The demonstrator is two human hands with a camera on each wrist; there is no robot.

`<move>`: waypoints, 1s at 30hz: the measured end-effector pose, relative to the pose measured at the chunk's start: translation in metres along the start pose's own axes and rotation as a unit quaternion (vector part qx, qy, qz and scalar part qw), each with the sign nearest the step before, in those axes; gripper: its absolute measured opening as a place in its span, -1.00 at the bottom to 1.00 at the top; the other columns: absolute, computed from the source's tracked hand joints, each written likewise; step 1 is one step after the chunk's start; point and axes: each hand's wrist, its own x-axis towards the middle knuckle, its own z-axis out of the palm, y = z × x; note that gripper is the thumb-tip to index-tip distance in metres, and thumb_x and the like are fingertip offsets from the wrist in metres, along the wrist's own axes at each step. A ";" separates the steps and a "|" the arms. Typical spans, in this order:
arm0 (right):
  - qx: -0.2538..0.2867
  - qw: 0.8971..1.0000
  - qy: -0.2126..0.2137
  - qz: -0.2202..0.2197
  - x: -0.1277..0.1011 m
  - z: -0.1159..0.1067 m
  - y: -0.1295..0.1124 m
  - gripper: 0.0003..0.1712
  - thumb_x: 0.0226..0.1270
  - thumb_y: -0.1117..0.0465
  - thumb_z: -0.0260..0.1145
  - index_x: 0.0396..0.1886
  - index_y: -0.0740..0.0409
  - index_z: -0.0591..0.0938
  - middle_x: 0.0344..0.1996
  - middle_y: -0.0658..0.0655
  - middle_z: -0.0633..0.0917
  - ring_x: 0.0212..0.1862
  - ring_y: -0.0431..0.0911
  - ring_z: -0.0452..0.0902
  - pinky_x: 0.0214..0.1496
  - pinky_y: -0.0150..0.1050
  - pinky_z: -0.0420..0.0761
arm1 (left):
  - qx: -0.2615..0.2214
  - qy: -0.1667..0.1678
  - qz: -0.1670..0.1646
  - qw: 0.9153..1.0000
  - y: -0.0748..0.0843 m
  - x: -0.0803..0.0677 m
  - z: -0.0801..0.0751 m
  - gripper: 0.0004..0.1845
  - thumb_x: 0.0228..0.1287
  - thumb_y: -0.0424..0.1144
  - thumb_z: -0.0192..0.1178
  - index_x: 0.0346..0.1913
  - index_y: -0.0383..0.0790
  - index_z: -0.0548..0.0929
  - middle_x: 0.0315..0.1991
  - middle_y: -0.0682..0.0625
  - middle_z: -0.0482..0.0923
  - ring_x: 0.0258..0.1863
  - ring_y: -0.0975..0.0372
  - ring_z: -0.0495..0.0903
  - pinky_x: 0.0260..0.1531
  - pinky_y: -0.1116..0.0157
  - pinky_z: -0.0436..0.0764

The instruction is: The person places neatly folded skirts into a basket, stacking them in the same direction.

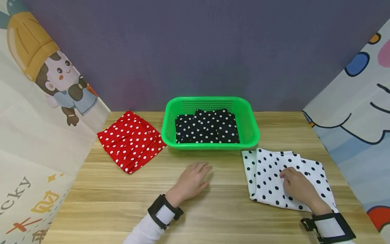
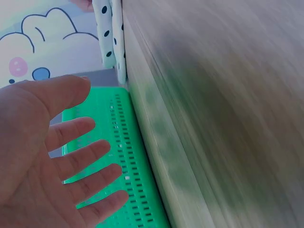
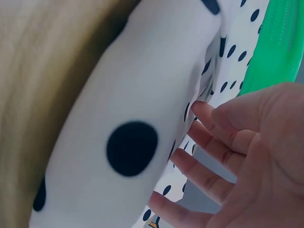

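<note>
A white cloth with black dots [image 1: 271,179] lies folded at the right of the table. My right hand [image 1: 300,188] rests on it, and in the right wrist view its fingertips [image 3: 183,159] touch the cloth with no fold between them and the thumb. My left hand [image 1: 190,181] is over the bare wood in front of a green basket [image 1: 210,146], holding nothing. Its fingers [image 2: 90,156] are spread and nearly straight in the left wrist view. Inside the basket sits a folded black cloth with white dots [image 1: 210,127].
Left of the basket lies a folded red cloth with white dots [image 1: 131,142], one corner close to the basket's rim. The wooden table [image 1: 122,206] meets a dark grey wall [image 1: 195,51] behind the basket. Printed sheets [image 1: 33,135] stand along both sides.
</note>
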 end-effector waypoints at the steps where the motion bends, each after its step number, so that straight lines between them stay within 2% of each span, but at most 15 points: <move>1: -0.001 1.000 0.001 -0.001 -0.001 0.001 -0.001 -0.82 0.11 0.42 0.09 -0.30 0.31 0.57 -0.18 0.31 0.53 -0.31 0.05 0.47 -0.33 -0.08 0.48 | 0.001 -0.001 0.002 1.000 0.002 0.001 0.000 -0.41 0.12 -0.05 0.24 0.21 -0.15 0.41 0.23 -0.13 0.36 0.19 0.06 0.37 0.18 0.10 0.35; 13: -0.007 1.000 -0.004 -0.013 -0.007 0.008 -0.019 -0.79 0.12 0.42 0.12 -0.22 0.28 0.57 -0.12 0.29 0.55 -0.12 0.17 0.50 -0.11 0.07 0.51 | 0.007 0.011 0.035 0.999 0.018 0.014 -0.002 -0.42 0.12 -0.06 0.24 0.21 -0.17 0.42 0.22 -0.13 0.37 0.18 0.06 0.39 0.19 0.10 0.35; 17: 0.005 1.000 -0.001 -0.017 -0.007 0.009 -0.027 -0.73 0.12 0.44 0.13 -0.15 0.29 0.54 -0.13 0.28 0.58 -0.23 0.04 0.50 -0.26 -0.08 0.52 | 0.018 0.017 0.052 0.998 0.025 0.017 0.001 -0.42 0.12 -0.05 0.23 0.20 -0.16 0.43 0.21 -0.12 0.38 0.17 0.06 0.40 0.17 0.12 0.37; 20: 0.010 1.000 0.002 -0.027 -0.007 0.009 -0.034 -0.70 0.13 0.43 0.13 -0.10 0.28 0.53 -0.13 0.26 0.60 -0.23 -0.02 0.50 -0.27 -0.11 0.51 | 0.014 0.013 0.058 0.998 0.030 0.019 0.002 -0.43 0.12 -0.03 0.23 0.20 -0.14 0.42 0.21 -0.11 0.38 0.17 0.05 0.39 0.19 0.12 0.35; 25: 0.014 0.999 -0.008 -0.052 -0.009 0.011 -0.048 -0.69 0.15 0.42 0.14 -0.08 0.23 0.58 -0.03 0.23 0.58 0.02 0.15 0.49 0.01 0.08 0.48 | 0.002 0.001 0.073 0.997 0.040 0.023 0.006 -0.45 0.16 -0.04 0.19 0.21 -0.15 0.42 0.23 -0.11 0.36 0.20 0.06 0.38 0.21 0.13 0.33; 30: 0.023 0.997 -0.021 -0.070 -0.010 0.015 -0.062 -0.65 0.19 0.37 0.14 0.00 0.16 0.58 0.06 0.21 0.55 0.10 0.15 0.45 0.09 0.09 0.45 | -0.007 -0.013 0.080 0.997 0.046 0.024 0.007 -0.47 0.19 -0.03 0.16 0.22 -0.12 0.42 0.25 -0.07 0.35 0.22 0.10 0.36 0.22 0.17 0.32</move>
